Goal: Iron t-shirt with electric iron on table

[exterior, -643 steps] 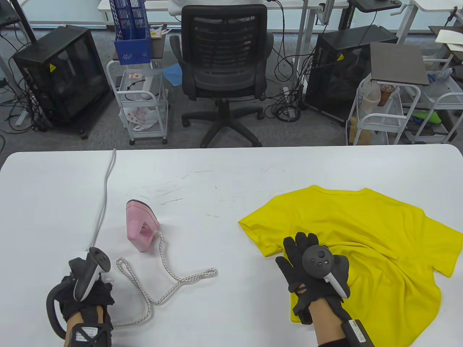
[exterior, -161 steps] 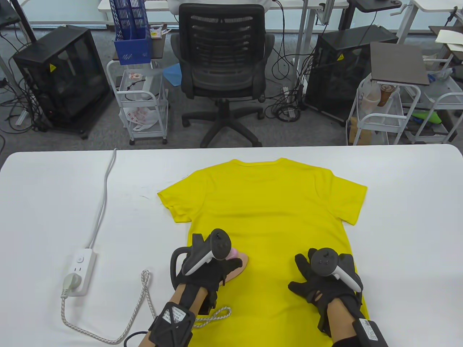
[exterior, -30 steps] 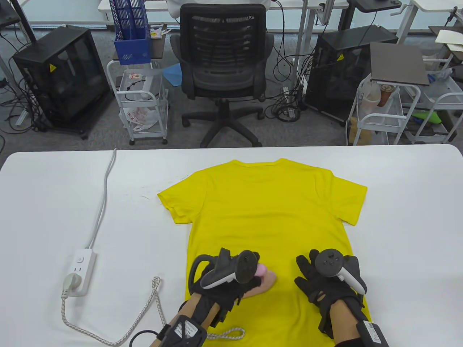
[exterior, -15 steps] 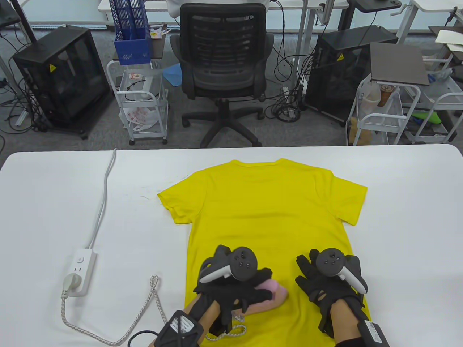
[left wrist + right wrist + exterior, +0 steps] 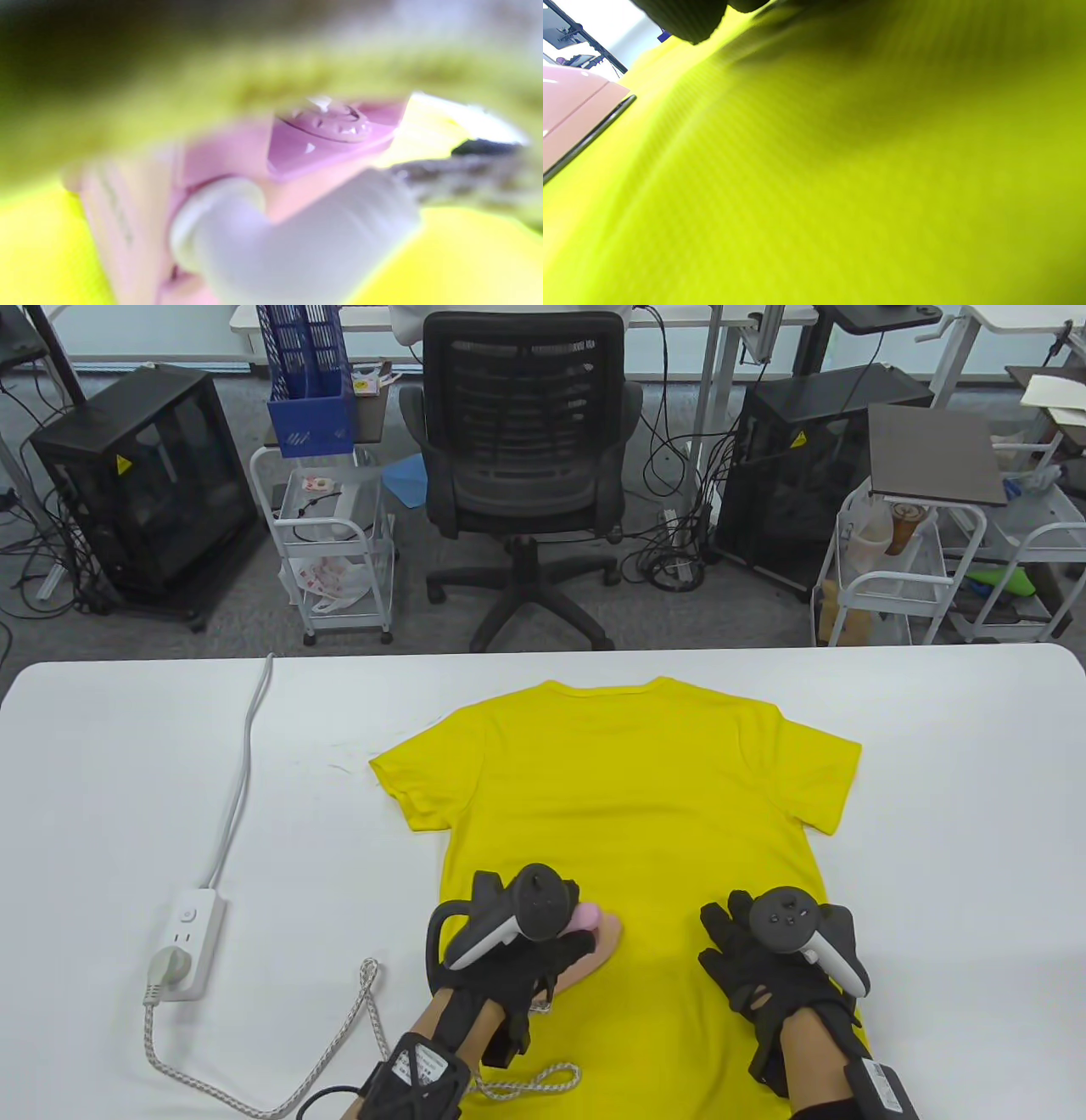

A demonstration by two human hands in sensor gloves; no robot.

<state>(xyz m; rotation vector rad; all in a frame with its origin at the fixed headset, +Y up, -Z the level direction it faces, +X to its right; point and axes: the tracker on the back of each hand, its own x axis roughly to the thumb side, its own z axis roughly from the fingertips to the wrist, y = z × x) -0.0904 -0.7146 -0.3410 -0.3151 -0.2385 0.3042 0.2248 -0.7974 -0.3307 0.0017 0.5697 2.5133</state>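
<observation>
A yellow t-shirt (image 5: 628, 789) lies flat on the white table (image 5: 110, 780), collar at the far side. My left hand (image 5: 517, 959) grips the pink iron (image 5: 594, 937), which rests sole-down on the shirt's lower left part. The left wrist view shows the iron (image 5: 237, 169) close up and blurred. My right hand (image 5: 764, 967) rests flat with fingers spread on the shirt's lower right part. The right wrist view shows yellow cloth (image 5: 840, 169) and the iron's edge (image 5: 572, 110) at the left.
The iron's braided cord (image 5: 339, 1052) runs left to a plug in a white power strip (image 5: 187, 942), whose cable goes to the table's far edge. A black office chair (image 5: 526, 449), carts and computer cases stand beyond the table.
My left hand has slid the iron back up and to the left on the shirt after a stroke toward the lower right. My right hand has stayed in place on the shirt.
</observation>
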